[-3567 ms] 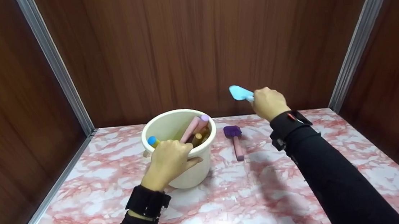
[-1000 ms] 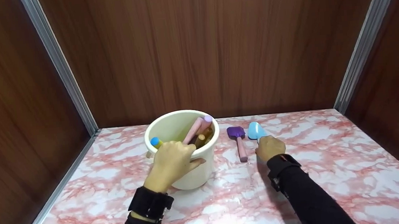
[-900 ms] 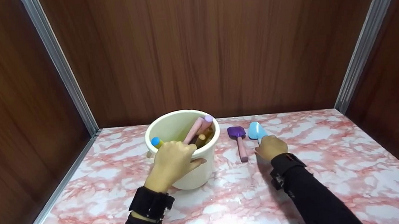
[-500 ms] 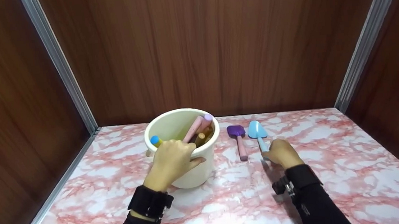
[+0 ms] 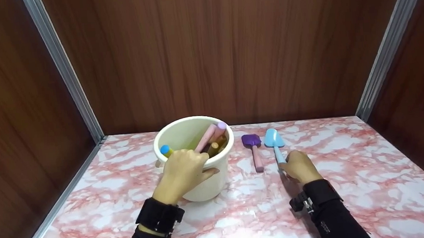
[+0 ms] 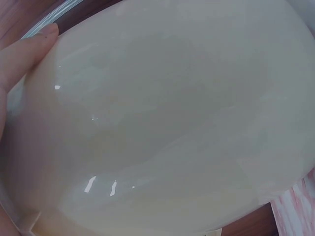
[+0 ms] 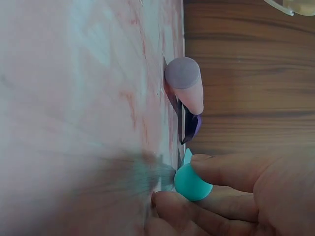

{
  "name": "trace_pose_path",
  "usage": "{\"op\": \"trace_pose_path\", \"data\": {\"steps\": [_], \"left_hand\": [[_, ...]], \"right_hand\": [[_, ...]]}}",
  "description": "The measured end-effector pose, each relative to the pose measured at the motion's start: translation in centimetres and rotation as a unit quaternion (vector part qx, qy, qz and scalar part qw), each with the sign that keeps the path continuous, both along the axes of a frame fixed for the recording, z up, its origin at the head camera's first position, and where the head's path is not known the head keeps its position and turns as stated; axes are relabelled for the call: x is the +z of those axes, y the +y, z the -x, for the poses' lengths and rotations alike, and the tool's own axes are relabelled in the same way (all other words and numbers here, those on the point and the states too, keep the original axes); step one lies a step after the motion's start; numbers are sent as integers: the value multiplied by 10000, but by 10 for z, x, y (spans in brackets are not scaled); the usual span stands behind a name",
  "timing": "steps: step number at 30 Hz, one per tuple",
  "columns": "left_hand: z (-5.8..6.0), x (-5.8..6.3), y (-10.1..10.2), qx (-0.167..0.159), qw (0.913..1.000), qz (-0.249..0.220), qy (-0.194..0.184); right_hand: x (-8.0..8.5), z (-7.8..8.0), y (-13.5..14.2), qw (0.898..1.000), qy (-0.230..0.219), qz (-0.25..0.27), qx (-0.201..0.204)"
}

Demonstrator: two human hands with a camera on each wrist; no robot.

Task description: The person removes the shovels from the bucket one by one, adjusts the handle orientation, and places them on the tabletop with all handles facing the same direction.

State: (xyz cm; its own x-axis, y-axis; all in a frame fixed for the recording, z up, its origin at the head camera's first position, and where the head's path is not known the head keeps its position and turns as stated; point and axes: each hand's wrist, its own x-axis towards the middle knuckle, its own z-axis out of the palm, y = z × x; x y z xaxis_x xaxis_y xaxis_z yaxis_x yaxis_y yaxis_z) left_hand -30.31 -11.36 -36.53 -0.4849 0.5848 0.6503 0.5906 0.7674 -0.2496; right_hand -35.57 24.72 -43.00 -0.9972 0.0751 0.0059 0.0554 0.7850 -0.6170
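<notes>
A cream bucket (image 5: pixel 211 184) stands upright on the table; several handles stick out of it. My left hand (image 5: pixel 181 171) grips its near rim, fingers over the edge and thumb outside; the bucket wall (image 6: pixel 162 113) fills the left wrist view. A light blue toy shovel (image 5: pixel 273 138) lies with its blade toward the back. My right hand (image 5: pixel 301 166) holds its handle end between thumb and fingers; that round end (image 7: pixel 192 183) shows in the right wrist view. Left of it lies a purple toy shovel (image 5: pixel 251 140) with a pink handle (image 7: pixel 189 88), apart from both hands.
In the bucket are a pink handle (image 5: pixel 206 138), a blue-tipped yellow one (image 5: pixel 166 150) and brown ones (image 5: pixel 212 148). The marbled table (image 5: pixel 355 183) meets a wooden back wall (image 5: pixel 229 52), with side walls left and right.
My right hand has lowered the blue shovel from the air to the table beside the purple one, then slid back along its handle to the end. My left hand stays on the bucket.
</notes>
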Motion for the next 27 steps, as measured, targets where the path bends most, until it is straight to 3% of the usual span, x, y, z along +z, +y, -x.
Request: {"op": "trace_pose_path", "data": {"steps": [18, 22, 27], "left_hand": [[-2, 0, 0, -34, 10000, -6, -19], [-1, 0, -1, -29, 10000, 16, 15], [0, 0, 0, -49, 10000, 21, 52]], "right_hand": [[1, 0, 2, 9988, -342, 306, -167], [11, -5, 3, 9993, -322, -39, -169], [33, -13, 5, 9974, 125, -712, -76]]}}
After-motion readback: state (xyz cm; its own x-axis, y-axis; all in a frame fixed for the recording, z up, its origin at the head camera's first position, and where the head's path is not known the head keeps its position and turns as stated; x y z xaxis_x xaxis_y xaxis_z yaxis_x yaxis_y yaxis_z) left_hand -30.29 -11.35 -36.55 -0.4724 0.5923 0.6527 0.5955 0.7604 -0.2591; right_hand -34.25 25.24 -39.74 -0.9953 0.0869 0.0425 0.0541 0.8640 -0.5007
